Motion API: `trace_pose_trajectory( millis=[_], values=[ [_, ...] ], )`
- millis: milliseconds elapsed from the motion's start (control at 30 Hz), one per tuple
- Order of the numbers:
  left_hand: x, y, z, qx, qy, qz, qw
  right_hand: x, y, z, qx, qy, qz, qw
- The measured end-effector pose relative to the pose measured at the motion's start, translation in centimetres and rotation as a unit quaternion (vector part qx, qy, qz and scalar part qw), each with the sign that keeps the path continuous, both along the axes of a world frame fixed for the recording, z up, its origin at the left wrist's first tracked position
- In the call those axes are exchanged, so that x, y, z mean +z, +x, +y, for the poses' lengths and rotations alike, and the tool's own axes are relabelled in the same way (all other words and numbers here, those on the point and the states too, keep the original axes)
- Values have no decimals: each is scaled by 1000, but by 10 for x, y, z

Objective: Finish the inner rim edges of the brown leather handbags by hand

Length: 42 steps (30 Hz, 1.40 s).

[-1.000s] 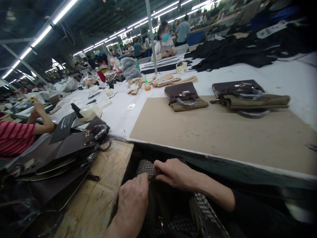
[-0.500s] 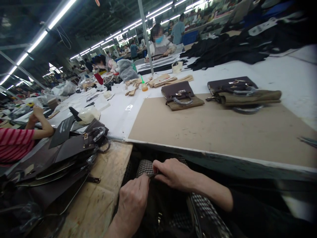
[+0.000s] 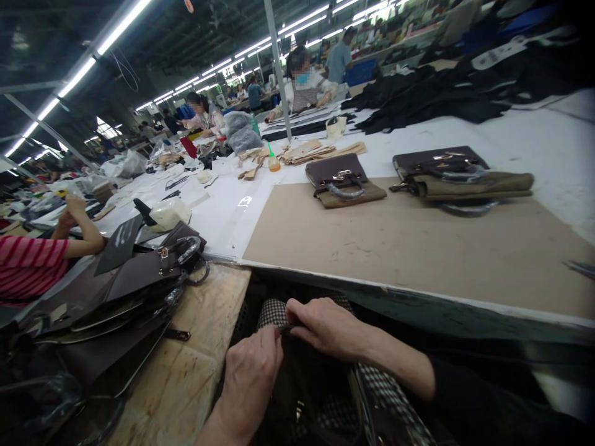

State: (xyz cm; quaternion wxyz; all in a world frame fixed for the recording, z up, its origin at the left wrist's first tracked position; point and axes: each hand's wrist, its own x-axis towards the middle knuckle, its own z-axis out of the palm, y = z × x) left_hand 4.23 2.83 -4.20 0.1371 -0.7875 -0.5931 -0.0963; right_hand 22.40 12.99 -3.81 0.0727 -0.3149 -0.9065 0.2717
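Note:
In my lap lies a dark handbag (image 3: 309, 375), with much of it lost in shadow. My left hand (image 3: 251, 375) is closed, its thumb and forefinger pinching a thin dark edge of the bag. Close by on the right, my right hand (image 3: 328, 325) grips the same edge between curled fingers and thumb. The two sets of fingertips almost meet. Black-and-white checked cloth (image 3: 273, 311) shows behind and beside the bag.
Several brown handbags (image 3: 139, 279) are piled on the worn side table (image 3: 199, 328) at left. A tan board (image 3: 325, 241) on the white worktable bears two folded bags (image 3: 346, 176). A glue bottle (image 3: 274, 163) stands behind. A co-worker's striped sleeve (image 3: 35, 263) is at left.
The view has shifted slightly, so the tables and bags sit a little further right. Both hands keep their hold on the bag's edge, with only slight movement. A person in the background has lifted their head.

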Motion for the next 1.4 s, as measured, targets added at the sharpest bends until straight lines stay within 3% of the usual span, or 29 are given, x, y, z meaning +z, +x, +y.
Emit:
trace_pose_trajectory(
  millis=[233, 400, 633, 967, 1200, 1400],
  values=[
    [-4, -2, -2, -34, -3, -8, 999, -9, 4, 3, 76, 14, 119, 990],
    [-5, -2, -4, -42, -18, -44, 998, -10, 3, 1, 109, 73, 109, 985],
    [-8, -8, -5, -1, -84, -125, 989, -7, -4, -1, 149, 134, 93, 975],
    [-6, -23, -9, 17, -186, -213, 959, -9, -14, -3, 135, 117, 69, 981],
    [-10, -22, -12, -10, -93, -202, 975, -12, -20, -1, 135, 103, 92, 981],
    [-14, -21, -9, -20, -80, -203, 976, -17, -19, -3, 115, -8, 162, 980]
  ],
)
